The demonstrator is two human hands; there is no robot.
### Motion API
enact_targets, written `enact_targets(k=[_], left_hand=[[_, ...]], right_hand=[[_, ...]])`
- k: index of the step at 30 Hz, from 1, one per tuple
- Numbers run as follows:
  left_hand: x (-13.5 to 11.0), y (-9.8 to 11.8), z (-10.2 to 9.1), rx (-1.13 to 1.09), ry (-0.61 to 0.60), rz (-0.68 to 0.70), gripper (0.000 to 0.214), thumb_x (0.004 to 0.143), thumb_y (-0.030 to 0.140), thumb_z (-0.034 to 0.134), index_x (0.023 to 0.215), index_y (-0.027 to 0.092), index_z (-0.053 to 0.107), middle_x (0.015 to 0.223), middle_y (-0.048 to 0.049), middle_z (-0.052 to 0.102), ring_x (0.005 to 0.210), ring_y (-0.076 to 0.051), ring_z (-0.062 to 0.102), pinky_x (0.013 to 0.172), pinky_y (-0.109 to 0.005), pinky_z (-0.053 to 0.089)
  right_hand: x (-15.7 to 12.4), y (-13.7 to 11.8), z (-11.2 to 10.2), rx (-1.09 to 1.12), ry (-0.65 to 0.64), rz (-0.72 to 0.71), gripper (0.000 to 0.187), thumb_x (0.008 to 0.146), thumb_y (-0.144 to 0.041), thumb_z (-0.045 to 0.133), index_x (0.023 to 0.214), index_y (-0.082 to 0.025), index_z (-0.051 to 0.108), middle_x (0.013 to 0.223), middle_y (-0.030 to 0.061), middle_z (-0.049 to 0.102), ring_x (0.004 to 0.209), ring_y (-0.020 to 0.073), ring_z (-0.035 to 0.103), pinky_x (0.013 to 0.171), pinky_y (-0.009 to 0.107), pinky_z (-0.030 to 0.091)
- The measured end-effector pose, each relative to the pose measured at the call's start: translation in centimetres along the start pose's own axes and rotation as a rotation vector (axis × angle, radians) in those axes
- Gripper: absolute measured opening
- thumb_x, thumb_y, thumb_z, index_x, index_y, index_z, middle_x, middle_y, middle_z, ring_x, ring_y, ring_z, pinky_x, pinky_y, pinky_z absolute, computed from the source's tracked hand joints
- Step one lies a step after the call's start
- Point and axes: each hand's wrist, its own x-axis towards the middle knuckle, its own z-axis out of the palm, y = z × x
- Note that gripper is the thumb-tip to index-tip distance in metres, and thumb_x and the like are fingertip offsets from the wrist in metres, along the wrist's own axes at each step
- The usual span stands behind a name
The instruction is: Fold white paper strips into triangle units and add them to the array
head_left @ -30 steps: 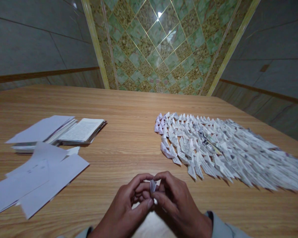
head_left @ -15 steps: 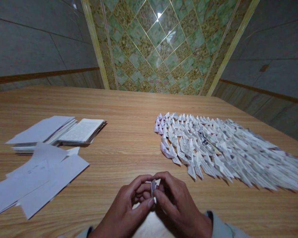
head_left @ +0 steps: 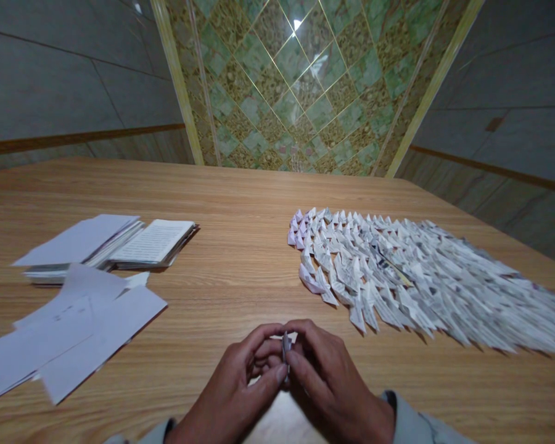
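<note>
Between my two hands, close to the front of the table, a small folded piece of paper (head_left: 285, 346) stands on edge. My left hand (head_left: 247, 376) grips its left side, thumb below and index finger at the top. From the other side my right hand (head_left: 330, 376) pinches it, its index fingertip meeting the left one at the top. The fingers cover most of the paper, so its full shape is hidden. Beyond my right hand lie rows of folded paper boats (head_left: 398, 277), mostly whitish with print, with several lilac ones (head_left: 298, 229) at the left end.
Loose white sheets (head_left: 106, 339) overlap on the wooden table (head_left: 240, 203) at the left. Behind them are a stack of paper (head_left: 81, 240) and a smaller printed stack (head_left: 155, 242). A tiled wall (head_left: 296, 92) rises beyond the far edge.
The folded paper looks slightly narrower between my fingers, its sides pressed closer together. Both hands stay in nearly the same place.
</note>
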Motion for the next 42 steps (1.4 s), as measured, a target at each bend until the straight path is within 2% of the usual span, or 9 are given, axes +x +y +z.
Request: enact_targets(k=[3, 15, 25, 31, 36, 42], left_hand=[[0.1, 0.0, -0.1, 0.004, -0.011, 0.003, 0.035, 0.095, 0.033, 0.066, 0.130, 0.025, 0.063, 0.110, -0.0080, 0.073, 0.096, -0.023, 0.067, 0.088, -0.034, 0.051], [0.2, 0.6, 0.2, -0.014, -0.006, 0.002, 0.032, 0.095, 0.035, 0.066, 0.125, 0.024, 0.065, 0.114, -0.0086, 0.073, 0.099, -0.023, 0.068, 0.088, -0.035, 0.052], [0.3, -0.1, 0.0, 0.107, 0.044, 0.044, 0.033, 0.096, 0.032, 0.064, 0.128, 0.022, 0.064, 0.113, -0.0110, 0.074, 0.101, -0.026, 0.068, 0.089, -0.037, 0.053], [0.3, 0.2, 0.2, 0.074, 0.036, 0.035, 0.033, 0.096, 0.031, 0.064, 0.128, 0.021, 0.064, 0.116, -0.0116, 0.074, 0.102, -0.025, 0.068, 0.090, -0.037, 0.053], [0.3, 1.0, 0.5, 0.034, 0.027, 0.026, 0.033, 0.095, 0.036, 0.066, 0.124, 0.020, 0.065, 0.112, -0.0121, 0.076, 0.100, -0.025, 0.069, 0.089, -0.035, 0.053], [0.6, 0.5, 0.5, 0.083, 0.089, 0.045, 0.031, 0.095, 0.034, 0.064, 0.122, 0.018, 0.065, 0.107, -0.0126, 0.077, 0.094, -0.024, 0.071, 0.084, -0.033, 0.054]], right_hand=[[0.1, -0.2, 0.0, 0.001, -0.008, -0.014, 0.019, 0.101, -0.025, 0.049, 0.117, -0.023, 0.059, 0.094, 0.0025, 0.071, 0.080, 0.0168, 0.065, 0.073, 0.027, 0.046], [0.0, -0.1, -0.1, -0.016, 0.000, 0.002, 0.019, 0.101, -0.028, 0.049, 0.115, -0.021, 0.060, 0.096, 0.0041, 0.072, 0.084, 0.0186, 0.066, 0.075, 0.029, 0.047], [0.2, -0.1, 0.0, -0.020, 0.000, -0.044, 0.022, 0.100, -0.020, 0.051, 0.120, -0.025, 0.059, 0.104, 0.0018, 0.074, 0.093, 0.0174, 0.068, 0.083, 0.028, 0.047], [0.1, 0.1, 0.2, -0.071, 0.028, -0.009, 0.020, 0.100, -0.025, 0.051, 0.116, -0.021, 0.062, 0.099, 0.0049, 0.073, 0.088, 0.0196, 0.067, 0.079, 0.030, 0.049], [0.4, -0.1, -0.1, -0.074, 0.020, -0.033, 0.021, 0.102, -0.024, 0.048, 0.118, -0.021, 0.062, 0.101, 0.0051, 0.073, 0.089, 0.0197, 0.067, 0.081, 0.030, 0.049], [0.1, -0.1, -0.1, -0.209, 0.036, -0.075, 0.027, 0.102, -0.019, 0.046, 0.125, -0.024, 0.060, 0.098, 0.0051, 0.073, 0.085, 0.0213, 0.064, 0.078, 0.033, 0.047]])
